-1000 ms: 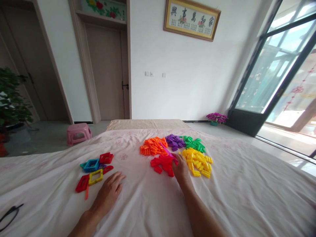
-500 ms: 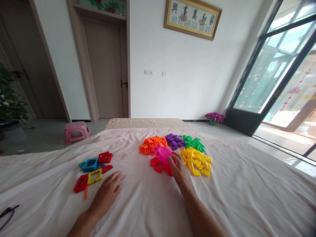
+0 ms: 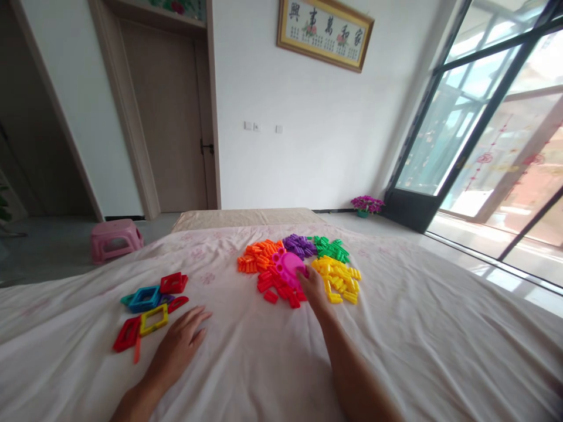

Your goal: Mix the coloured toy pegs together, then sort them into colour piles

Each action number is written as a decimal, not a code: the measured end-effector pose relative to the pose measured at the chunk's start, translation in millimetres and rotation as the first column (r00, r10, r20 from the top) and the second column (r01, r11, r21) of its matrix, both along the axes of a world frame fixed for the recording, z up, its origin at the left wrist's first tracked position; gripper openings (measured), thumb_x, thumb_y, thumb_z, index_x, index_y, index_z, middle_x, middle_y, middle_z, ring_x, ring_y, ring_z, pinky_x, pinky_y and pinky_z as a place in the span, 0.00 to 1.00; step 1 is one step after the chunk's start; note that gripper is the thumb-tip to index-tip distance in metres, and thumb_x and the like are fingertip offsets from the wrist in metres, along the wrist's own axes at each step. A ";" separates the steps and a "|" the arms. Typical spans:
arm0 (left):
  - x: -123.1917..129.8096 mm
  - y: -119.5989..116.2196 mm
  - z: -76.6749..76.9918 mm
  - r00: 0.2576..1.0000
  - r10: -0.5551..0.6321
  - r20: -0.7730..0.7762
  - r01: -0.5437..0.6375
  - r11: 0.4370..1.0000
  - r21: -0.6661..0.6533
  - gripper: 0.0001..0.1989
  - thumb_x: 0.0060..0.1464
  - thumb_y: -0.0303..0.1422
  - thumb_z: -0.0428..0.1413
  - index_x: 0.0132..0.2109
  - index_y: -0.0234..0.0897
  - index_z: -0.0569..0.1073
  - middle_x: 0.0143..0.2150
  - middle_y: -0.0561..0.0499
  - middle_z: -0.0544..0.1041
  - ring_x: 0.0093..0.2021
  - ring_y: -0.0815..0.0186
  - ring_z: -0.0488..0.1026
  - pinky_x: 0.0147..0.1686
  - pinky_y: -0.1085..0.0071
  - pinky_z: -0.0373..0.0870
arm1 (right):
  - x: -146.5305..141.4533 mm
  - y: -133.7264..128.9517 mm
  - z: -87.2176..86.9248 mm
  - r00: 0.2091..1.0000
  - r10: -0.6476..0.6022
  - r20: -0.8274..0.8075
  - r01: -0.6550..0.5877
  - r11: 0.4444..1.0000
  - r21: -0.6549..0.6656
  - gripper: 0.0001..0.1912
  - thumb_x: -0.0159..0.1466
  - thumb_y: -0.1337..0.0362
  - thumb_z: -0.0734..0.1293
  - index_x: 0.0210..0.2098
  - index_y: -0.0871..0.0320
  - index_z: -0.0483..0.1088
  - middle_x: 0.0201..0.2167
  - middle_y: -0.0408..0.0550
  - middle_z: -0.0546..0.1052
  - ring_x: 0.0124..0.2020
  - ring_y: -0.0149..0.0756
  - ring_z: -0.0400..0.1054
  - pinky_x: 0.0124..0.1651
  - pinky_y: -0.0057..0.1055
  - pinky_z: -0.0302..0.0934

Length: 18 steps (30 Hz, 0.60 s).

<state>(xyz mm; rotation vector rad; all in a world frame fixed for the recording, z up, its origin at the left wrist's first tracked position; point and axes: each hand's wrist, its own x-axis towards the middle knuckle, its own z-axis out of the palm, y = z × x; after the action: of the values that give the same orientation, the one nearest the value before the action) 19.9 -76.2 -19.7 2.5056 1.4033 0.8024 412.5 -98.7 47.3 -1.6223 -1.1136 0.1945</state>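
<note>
My right hand (image 3: 313, 285) is closed on the edge of a pink plastic dish (image 3: 290, 266) with small rings along its side. The dish is over the red blocks (image 3: 275, 285), between the orange blocks (image 3: 259, 256) and the yellow blocks (image 3: 341, 276). Purple blocks (image 3: 299, 246) and green blocks (image 3: 332, 249) are piled behind it. On the cloth at the left lies my left hand (image 3: 187, 334), its fingers stretched out and nothing in it. Beside it are a yellow square frame tile (image 3: 153, 319), a blue tile (image 3: 145, 299) and several red tiles (image 3: 127, 334).
A pale, wrinkled cloth (image 3: 246, 363) covers the surface under everything. Behind it are a beige covered surface (image 3: 246, 219), a pink stool (image 3: 116, 240) on the floor and a pot of purple flowers (image 3: 368, 204). Glass doors (image 3: 475, 135) stand at the right.
The view has turned slightly to the right, so the scene sits further left. The pink dish has swung round in my right hand, showing more red blocks. My left hand stays on the cloth.
</note>
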 end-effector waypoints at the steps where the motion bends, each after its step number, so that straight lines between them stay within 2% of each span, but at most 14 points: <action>1: -0.6 0.9 -1.6 1.000 -0.003 0.003 0.002 1.000 0.006 0.18 0.59 0.37 0.48 0.54 0.46 0.74 0.59 0.50 0.71 0.61 0.61 0.66 0.62 0.58 0.67 | 12.1 0.4 2.1 0.999 -0.049 0.018 0.048 0.999 0.019 0.16 0.56 0.51 0.64 0.26 0.58 0.70 0.19 0.40 0.68 0.24 0.33 0.60 0.28 0.28 0.51; 3: -1.6 2.7 -4.9 1.000 -0.004 0.009 0.004 1.000 0.014 0.18 0.59 0.38 0.48 0.53 0.47 0.74 0.59 0.51 0.71 0.61 0.61 0.67 0.62 0.59 0.67 | 44.9 -1.9 5.6 0.981 -0.183 0.069 0.180 0.983 0.046 0.19 0.60 0.49 0.60 0.29 0.58 0.72 0.21 0.43 0.70 0.25 0.35 0.61 0.28 0.29 0.51; 5: -2.5 4.4 -7.8 1.000 -0.001 0.012 0.001 1.000 0.018 0.18 0.59 0.38 0.48 0.53 0.47 0.74 0.59 0.51 0.71 0.61 0.61 0.67 0.61 0.59 0.67 | 84.9 -10.2 7.6 0.938 -0.335 0.090 0.333 0.942 0.042 0.23 0.63 0.48 0.57 0.36 0.59 0.73 0.26 0.48 0.75 0.28 0.38 0.64 0.30 0.30 0.54; 7: -2.9 5.8 -9.8 1.000 0.000 0.008 0.000 1.000 0.019 0.18 0.59 0.39 0.47 0.53 0.47 0.74 0.59 0.51 0.71 0.61 0.61 0.67 0.61 0.58 0.67 | 125.0 -24.3 7.6 0.849 -0.504 0.159 0.518 0.853 -0.067 0.26 0.66 0.50 0.53 0.45 0.61 0.72 0.34 0.54 0.77 0.33 0.40 0.67 0.33 0.32 0.55; 8: -3.0 6.3 -10.3 1.000 -0.001 0.005 0.001 1.000 0.020 0.18 0.59 0.39 0.47 0.53 0.46 0.74 0.59 0.50 0.71 0.61 0.61 0.67 0.61 0.58 0.68 | 142.9 -32.8 6.8 0.825 -0.538 0.174 0.558 0.823 -0.106 0.25 0.66 0.52 0.53 0.49 0.61 0.71 0.37 0.57 0.77 0.35 0.42 0.67 0.35 0.33 0.56; 11: -2.3 6.8 -10.0 1.000 -0.007 0.004 0.007 0.999 0.036 0.18 0.59 0.38 0.48 0.52 0.46 0.74 0.58 0.50 0.72 0.59 0.60 0.68 0.60 0.58 0.69 | 181.3 -55.7 1.0 0.792 -0.576 0.201 0.609 0.769 -0.198 0.24 0.66 0.58 0.54 0.55 0.63 0.68 0.42 0.62 0.76 0.38 0.46 0.69 0.38 0.36 0.56; 13: -1.6 6.2 -8.5 1.000 -0.011 0.007 0.011 0.998 0.056 0.17 0.58 0.38 0.49 0.52 0.46 0.75 0.57 0.50 0.73 0.58 0.60 0.69 0.59 0.58 0.70 | 193.3 -62.9 -5.2 0.800 -0.558 0.220 0.600 0.759 -0.252 0.23 0.66 0.60 0.54 0.56 0.62 0.67 0.43 0.61 0.76 0.40 0.46 0.70 0.40 0.36 0.57; 18: -1.6 4.8 -5.4 1.000 -0.011 -0.007 0.012 0.997 0.075 0.17 0.59 0.38 0.49 0.51 0.46 0.75 0.56 0.50 0.73 0.58 0.60 0.70 0.58 0.59 0.71 | 188.3 -46.8 -24.0 0.868 -0.410 0.280 0.486 0.817 -0.309 0.22 0.66 0.60 0.56 0.57 0.56 0.67 0.48 0.53 0.76 0.46 0.42 0.70 0.46 0.33 0.59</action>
<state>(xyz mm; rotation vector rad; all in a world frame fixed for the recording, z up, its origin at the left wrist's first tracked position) 18.3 -71.4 -25.1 2.5717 1.3843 0.8618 600.8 -145.5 23.3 -2.2450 -0.8328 -0.0836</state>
